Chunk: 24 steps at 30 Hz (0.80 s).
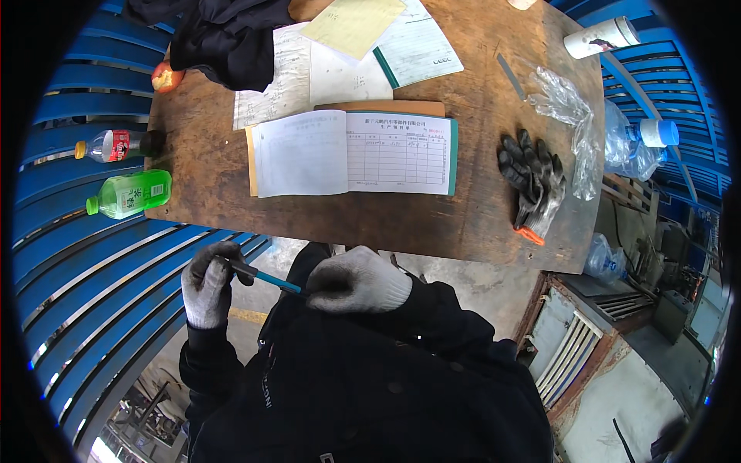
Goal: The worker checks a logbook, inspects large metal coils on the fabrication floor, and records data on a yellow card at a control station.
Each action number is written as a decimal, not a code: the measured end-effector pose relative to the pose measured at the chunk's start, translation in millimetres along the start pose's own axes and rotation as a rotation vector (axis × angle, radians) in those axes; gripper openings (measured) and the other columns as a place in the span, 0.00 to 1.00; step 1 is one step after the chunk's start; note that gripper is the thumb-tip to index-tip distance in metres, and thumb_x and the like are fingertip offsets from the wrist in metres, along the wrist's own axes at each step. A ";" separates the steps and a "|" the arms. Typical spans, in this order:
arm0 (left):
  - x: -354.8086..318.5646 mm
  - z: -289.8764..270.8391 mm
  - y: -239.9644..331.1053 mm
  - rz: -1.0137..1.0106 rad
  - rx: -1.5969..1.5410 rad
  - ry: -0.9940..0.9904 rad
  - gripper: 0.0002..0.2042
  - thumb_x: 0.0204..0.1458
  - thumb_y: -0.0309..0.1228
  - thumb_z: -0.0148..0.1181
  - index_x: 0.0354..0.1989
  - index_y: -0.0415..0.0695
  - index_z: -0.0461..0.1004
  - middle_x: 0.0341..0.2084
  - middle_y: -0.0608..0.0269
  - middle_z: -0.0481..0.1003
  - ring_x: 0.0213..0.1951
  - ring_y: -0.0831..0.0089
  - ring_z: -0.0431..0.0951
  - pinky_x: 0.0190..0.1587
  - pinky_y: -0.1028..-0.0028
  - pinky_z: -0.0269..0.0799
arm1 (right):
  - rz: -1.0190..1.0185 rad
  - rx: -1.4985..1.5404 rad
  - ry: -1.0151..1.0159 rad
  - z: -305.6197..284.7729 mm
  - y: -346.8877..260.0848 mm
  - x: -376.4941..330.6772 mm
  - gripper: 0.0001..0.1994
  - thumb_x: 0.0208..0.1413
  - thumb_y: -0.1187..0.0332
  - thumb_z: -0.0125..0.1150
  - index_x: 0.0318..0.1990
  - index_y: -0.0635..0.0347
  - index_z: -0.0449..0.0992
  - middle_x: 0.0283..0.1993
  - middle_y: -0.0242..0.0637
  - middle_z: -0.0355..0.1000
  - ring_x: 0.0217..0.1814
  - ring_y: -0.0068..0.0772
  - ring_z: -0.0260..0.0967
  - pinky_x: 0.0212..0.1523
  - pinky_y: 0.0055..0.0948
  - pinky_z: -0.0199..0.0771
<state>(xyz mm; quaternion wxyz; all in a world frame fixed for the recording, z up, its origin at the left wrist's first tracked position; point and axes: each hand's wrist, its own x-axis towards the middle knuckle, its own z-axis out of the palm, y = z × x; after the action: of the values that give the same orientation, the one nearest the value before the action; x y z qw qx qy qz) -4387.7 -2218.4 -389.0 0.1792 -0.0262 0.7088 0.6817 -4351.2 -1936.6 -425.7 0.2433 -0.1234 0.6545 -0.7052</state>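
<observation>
Lowest in the frame, nearest the lens: a dark jacket [370, 386] filling the bottom centre. Just above it, two hands in grey knit gloves. Left hand [207, 284] at centre left, fingers curled shut around one end of a blue pen [266, 275]. Right hand [356, 280] at centre, closed in a loose fist touching the pen's other end; hard to tell whether gripping or only pressing. Pen slanting between both hands, below the table edge, off the tabletop.

Above, a worn wooden table [478, 224]. At its middle, an open form book [351, 153] with ruled pages; loose papers [340, 54] beyond it, partly under dark cloth [224, 35] at upper left. A red apple [166, 77] beside that cloth. Right of the book, a pair of black work gloves [531, 181] and crumpled clear plastic [571, 116]. Left of the table, on blue slats [93, 262], a green bottle [130, 193] and a clear bottle with a red label [116, 145]. At far right, a clear bottle with a blue cap [641, 143].
</observation>
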 end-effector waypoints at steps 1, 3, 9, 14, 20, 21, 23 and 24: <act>-0.7 -1.4 -1.0 0.000 -0.012 -0.003 0.24 0.61 0.48 0.61 0.52 0.37 0.73 0.30 0.54 0.77 0.28 0.67 0.78 0.32 0.71 0.74 | -0.001 0.001 0.000 -1.7 -1.3 0.9 0.13 0.52 0.62 0.69 0.38 0.63 0.81 0.30 0.44 0.77 0.33 0.41 0.77 0.38 0.35 0.76; -2.8 -4.5 -2.6 0.001 -0.035 -0.009 0.21 0.61 0.46 0.61 0.50 0.38 0.74 0.30 0.54 0.77 0.28 0.67 0.78 0.32 0.71 0.74 | 0.005 -0.010 -0.014 -6.4 -3.4 4.3 0.12 0.52 0.64 0.71 0.40 0.63 0.81 0.31 0.41 0.79 0.33 0.34 0.78 0.39 0.30 0.77; -9.8 -12.3 -5.5 -0.003 -0.043 0.024 0.21 0.60 0.44 0.62 0.49 0.38 0.75 0.29 0.54 0.77 0.29 0.66 0.78 0.33 0.70 0.75 | 0.064 0.323 0.109 -1.0 2.7 6.3 0.10 0.55 0.70 0.69 0.41 0.67 0.81 0.32 0.35 0.79 0.32 0.23 0.74 0.35 0.26 0.74; -16.5 -12.1 -9.3 0.008 -0.022 0.017 0.20 0.60 0.44 0.63 0.47 0.37 0.76 0.28 0.53 0.78 0.28 0.65 0.78 0.33 0.69 0.75 | 0.204 0.479 0.139 -2.7 -1.8 10.5 0.08 0.57 0.72 0.67 0.41 0.67 0.79 0.31 0.34 0.76 0.28 0.20 0.69 0.30 0.22 0.70; -25.3 -14.7 -13.9 -0.001 -0.007 0.038 0.20 0.60 0.45 0.62 0.45 0.37 0.77 0.28 0.53 0.78 0.26 0.66 0.78 0.31 0.69 0.74 | 0.254 0.527 0.128 1.0 -3.3 14.1 0.07 0.58 0.72 0.65 0.39 0.67 0.78 0.29 0.35 0.75 0.26 0.20 0.68 0.28 0.22 0.69; -26.3 -14.8 -14.3 -0.003 -0.001 0.041 0.20 0.60 0.45 0.62 0.45 0.37 0.77 0.27 0.53 0.78 0.26 0.66 0.78 0.31 0.69 0.74 | 0.253 0.524 0.124 1.6 -3.6 14.2 0.07 0.59 0.72 0.64 0.39 0.67 0.78 0.29 0.35 0.75 0.26 0.20 0.68 0.28 0.22 0.69; -26.9 -12.9 -11.7 -0.007 0.002 0.036 0.20 0.61 0.46 0.62 0.43 0.37 0.76 0.26 0.54 0.77 0.26 0.66 0.77 0.30 0.70 0.74 | 0.250 0.519 0.120 2.9 -3.6 14.3 0.07 0.59 0.72 0.64 0.39 0.68 0.78 0.29 0.35 0.75 0.26 0.20 0.68 0.28 0.21 0.69; -27.0 -12.0 -10.8 -0.009 0.003 0.032 0.20 0.61 0.46 0.61 0.42 0.37 0.76 0.26 0.54 0.77 0.25 0.66 0.77 0.30 0.70 0.74 | 0.249 0.517 0.123 3.4 -3.3 14.3 0.07 0.59 0.72 0.64 0.39 0.68 0.78 0.29 0.35 0.75 0.26 0.20 0.68 0.28 0.21 0.69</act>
<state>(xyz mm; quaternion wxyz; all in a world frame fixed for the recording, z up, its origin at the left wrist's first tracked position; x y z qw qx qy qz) -4362.1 -2236.4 -391.4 0.1708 -0.0399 0.7126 0.6793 -4362.3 -1946.7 -424.1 0.3114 0.0669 0.4767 -0.8193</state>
